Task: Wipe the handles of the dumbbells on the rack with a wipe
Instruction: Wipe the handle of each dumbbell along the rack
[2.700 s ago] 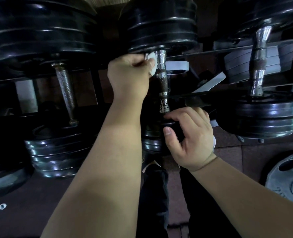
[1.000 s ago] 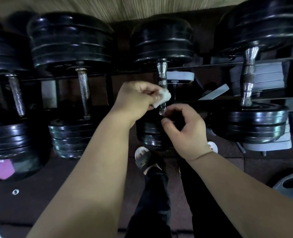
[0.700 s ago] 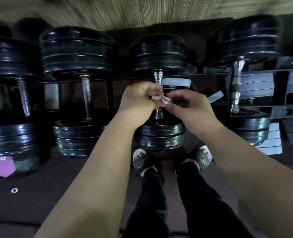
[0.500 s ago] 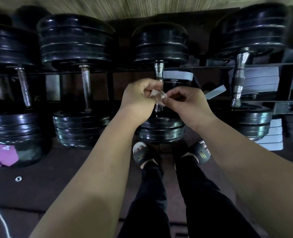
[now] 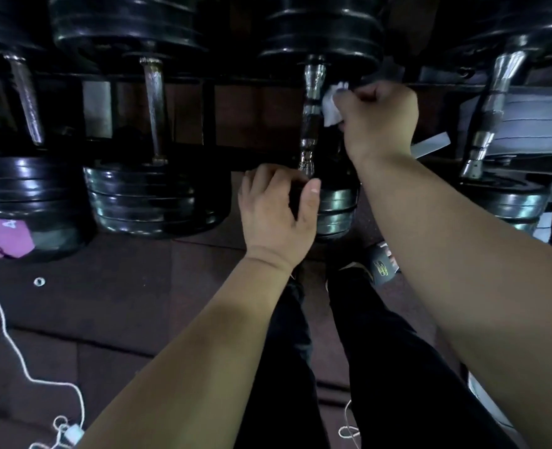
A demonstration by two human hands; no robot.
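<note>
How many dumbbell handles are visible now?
4 handles: one far left, one left of centre, one at centre beside the wipe, one at right. Others may lie outside the view.

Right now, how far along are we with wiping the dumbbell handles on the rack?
Done: nothing confirmable; no handle looks visibly cleaner. In hand: the right hand holds the wipe against the upper right side of the middle handle, while the left hand grips that dumbbell's near plates. Left: this handle's lower part and, apparently, the far-left handle, the next handle and the far-right handle.
</note>
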